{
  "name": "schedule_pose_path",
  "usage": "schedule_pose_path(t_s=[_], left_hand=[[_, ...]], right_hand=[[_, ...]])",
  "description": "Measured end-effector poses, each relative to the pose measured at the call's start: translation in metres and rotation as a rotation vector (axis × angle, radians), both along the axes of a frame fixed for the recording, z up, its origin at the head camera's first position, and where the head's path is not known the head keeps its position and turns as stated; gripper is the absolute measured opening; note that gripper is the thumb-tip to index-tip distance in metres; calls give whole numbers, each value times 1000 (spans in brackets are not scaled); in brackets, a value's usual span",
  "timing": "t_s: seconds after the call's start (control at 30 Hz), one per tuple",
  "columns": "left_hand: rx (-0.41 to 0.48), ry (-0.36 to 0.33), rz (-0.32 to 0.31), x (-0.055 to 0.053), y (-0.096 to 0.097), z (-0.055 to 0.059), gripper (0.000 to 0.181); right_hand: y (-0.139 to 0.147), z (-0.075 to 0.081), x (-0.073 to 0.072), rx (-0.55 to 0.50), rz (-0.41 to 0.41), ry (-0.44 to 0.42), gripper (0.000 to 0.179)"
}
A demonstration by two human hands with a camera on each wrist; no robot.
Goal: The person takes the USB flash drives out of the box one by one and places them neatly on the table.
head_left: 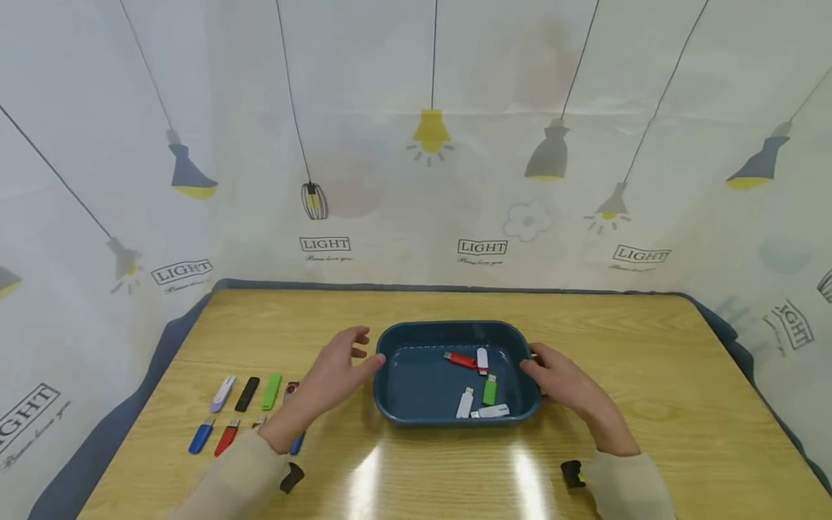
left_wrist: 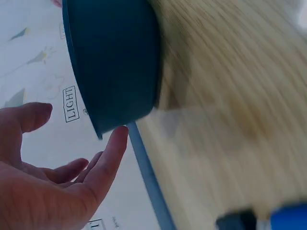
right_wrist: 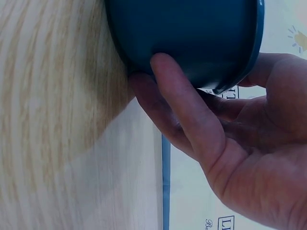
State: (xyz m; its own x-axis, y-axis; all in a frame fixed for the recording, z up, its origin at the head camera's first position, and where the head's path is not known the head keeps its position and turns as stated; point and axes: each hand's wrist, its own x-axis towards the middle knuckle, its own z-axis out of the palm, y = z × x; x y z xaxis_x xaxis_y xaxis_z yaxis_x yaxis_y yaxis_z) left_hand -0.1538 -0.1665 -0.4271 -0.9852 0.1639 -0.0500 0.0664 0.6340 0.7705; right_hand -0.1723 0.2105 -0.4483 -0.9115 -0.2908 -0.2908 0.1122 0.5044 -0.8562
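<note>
The tub (head_left: 416, 383) looks stiff and slick; the right hand (head_left: 557, 375) grips 3 o'clock, and the loose left hand (head_left: 339, 372) could hold 9.

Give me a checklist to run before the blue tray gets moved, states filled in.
1. Right grip on blue tray, thumb over rim, fingers outside: ok.
2. Left grip closed round the opposite end: not ok, fingers relaxed beside it.
3. Left grip touching the rim: cannot tell, thumb looks very near.
4. Five USB sticks within tray walls: ok.
5. Tray base flat on table: cannot tell.
6. Loose sticks left of tray fully visible: not ok, left forearm covers part of some.
</note>
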Motion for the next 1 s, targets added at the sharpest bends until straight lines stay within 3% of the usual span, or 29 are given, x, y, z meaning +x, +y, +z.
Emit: schedule_pose_path(t_s=[0.23,0.43,0.6,0.8,0.9,1.0], left_hand=[[162,-91,103,-7,14,-19,44],[250,-123,153,-7,15,-23,33],[310,-185,162,-7,16,-25,33],[340,-235,151,-7,16,-24,34],[342,-240,146,-7,15,-24,33],[343,-236,147,-8,15,-25,33]], right_hand=[[-6,3,0,46,-10,28,52],[-9,11,0,180,-8,110,55],[-8,31,3,288,-75,225,62],[-16,58,9,342,-134,419,55],[-27,70,9,377,-113,474,49],[-41,79,5,433,-33,514,43]])
